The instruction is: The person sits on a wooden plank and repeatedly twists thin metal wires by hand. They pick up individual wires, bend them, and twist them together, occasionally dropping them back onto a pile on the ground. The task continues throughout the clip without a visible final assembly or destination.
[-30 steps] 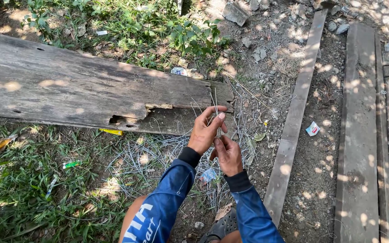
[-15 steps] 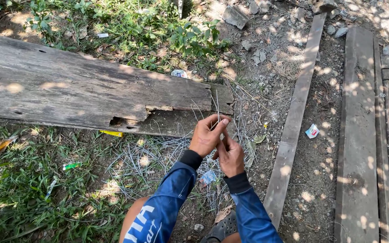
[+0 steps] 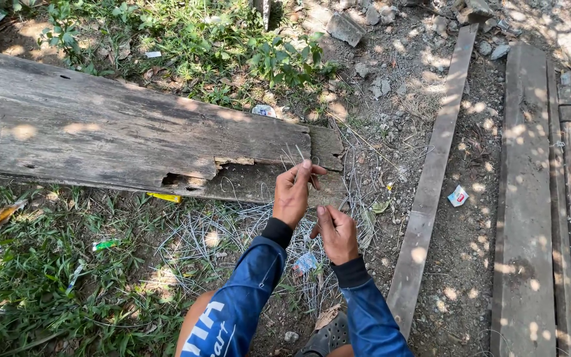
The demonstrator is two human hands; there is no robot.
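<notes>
Left hand (image 3: 293, 193): raised above the right, grip pinching the upper ends of a few thin grey wire strands (image 3: 299, 153) between thumb and fingertips.
Right hand (image 3: 337, 231): just below and right of the left grip, fingers curled and pressed together on the lower run of the same strands, as far as can be told.
Wire strands: held between both grips, tips poking up past the left fingertips; very thin, hard to count.
Doing it well: likely best with both pinches kept close together, strands aligned and taut, ends kept even.
Loose tangle of thin grey wires (image 3: 219, 235): spread on the ground below and left of the grips.
Weathered grey wooden plank (image 3: 100, 132): beyond the left grip, broken edge nearest it.
Narrow pale wooden batten (image 3: 431, 185): right of the right grip, well apart.
In the way: loose wires underneath could snag the held ones.
</notes>
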